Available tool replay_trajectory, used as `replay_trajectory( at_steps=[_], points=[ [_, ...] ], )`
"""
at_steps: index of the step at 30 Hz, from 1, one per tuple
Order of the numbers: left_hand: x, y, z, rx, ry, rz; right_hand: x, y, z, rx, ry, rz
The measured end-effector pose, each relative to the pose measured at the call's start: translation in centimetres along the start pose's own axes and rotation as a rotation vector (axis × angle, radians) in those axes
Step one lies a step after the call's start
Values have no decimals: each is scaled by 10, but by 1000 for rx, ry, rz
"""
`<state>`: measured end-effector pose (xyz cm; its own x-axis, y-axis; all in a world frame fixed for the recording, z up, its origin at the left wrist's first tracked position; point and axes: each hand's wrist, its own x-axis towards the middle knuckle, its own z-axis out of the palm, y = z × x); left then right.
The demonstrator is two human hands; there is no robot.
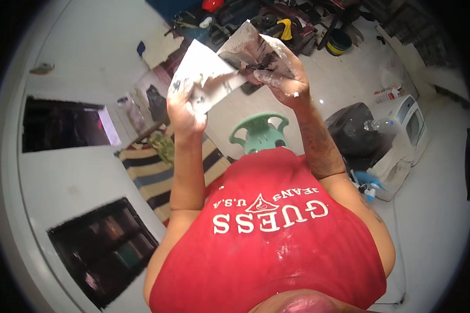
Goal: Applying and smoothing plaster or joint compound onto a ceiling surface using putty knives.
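Both arms are raised in front of me above a red shirt. My left hand (184, 112) grips the lower left edge of a white paper-like sheet (201, 68) with dark smudges on it. My right hand (290, 81) is closed on a greyish sheet (245, 44) with dark patches, creased and tilted beside the white one. The two sheets meet between my hands; I cannot tell whether they are one folded piece. White residue shows on the fingers of both hands.
A green plastic chair (261, 133) stands below my hands. Dark clutter with a yellow cloth (285, 29) and a black bucket (339, 40) lies at the far side. On the right are a black bag (352, 128) and a clear bottle (379, 125); on the left, a striped cloth (151, 175).
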<state>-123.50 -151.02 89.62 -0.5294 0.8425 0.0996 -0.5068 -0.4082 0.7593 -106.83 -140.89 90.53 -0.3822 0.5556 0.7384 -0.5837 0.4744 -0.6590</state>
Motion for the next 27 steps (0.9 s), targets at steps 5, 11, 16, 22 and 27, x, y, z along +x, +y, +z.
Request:
replay_trajectory(
  at_steps=[5, 11, 16, 22, 27],
  points=[
    [5, -8, 10, -36, 72, -51, 3, 10, 2, -188, -236, 22],
    [1, -14, 0, -210, 121, -178, -3, 17, 19, -503, -396, -74],
    [-9, -37, -36, -250, 157, -188, -29, 62, -7, -574, -507, 207],
    [-7, -35, -31, -284, 131, -135, -30, 75, -46, 258, -26, 571],
    [-8, -32, -30, -188, 113, -157, -30, 48, -55, -801, -342, -174]
  ],
)
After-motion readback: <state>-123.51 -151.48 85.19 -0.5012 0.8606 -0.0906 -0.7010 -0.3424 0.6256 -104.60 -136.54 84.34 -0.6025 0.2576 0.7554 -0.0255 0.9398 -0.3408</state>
